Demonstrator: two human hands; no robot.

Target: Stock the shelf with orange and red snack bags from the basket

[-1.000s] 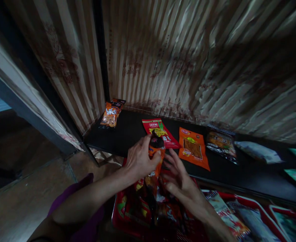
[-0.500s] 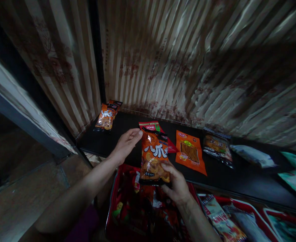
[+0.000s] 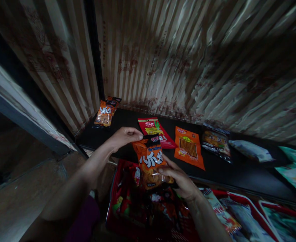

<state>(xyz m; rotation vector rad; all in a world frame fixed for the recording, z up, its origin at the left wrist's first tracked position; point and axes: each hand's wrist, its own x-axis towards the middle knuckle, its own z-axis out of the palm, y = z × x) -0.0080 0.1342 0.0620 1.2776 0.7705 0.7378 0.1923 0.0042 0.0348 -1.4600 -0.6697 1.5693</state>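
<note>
An orange snack bag (image 3: 150, 165) with a black top edge hangs slightly tilted between my two hands, above a red basket (image 3: 108, 215) of packets. My left hand (image 3: 124, 137) pinches the bag's upper left corner between thumb and fingers. Along its lower right side, my right hand (image 3: 179, 178) grips the bag, thumb across the front and the other fingers partly hidden behind. Just behind the bag, a red snack packet (image 3: 160, 132) lies on the black shelf (image 3: 128, 117). Two matching orange bags (image 3: 104, 113) lean one behind the other in the shelf's left corner.
Farther right on the shelf lie an orange packet of sticks (image 3: 189, 148), a dark clear-front packet (image 3: 216, 142), a whitish packet (image 3: 251, 150) and green packets (image 3: 294, 169). More red baskets (image 3: 257, 208) holding packets stand below. A dark post (image 3: 94, 50) and striped wall covering (image 3: 163, 60) rise behind.
The bag has shifted slightly down and tilted, its top leaning left. My left hand now pinches its top corner, and more of the red packet behind shows.
</note>
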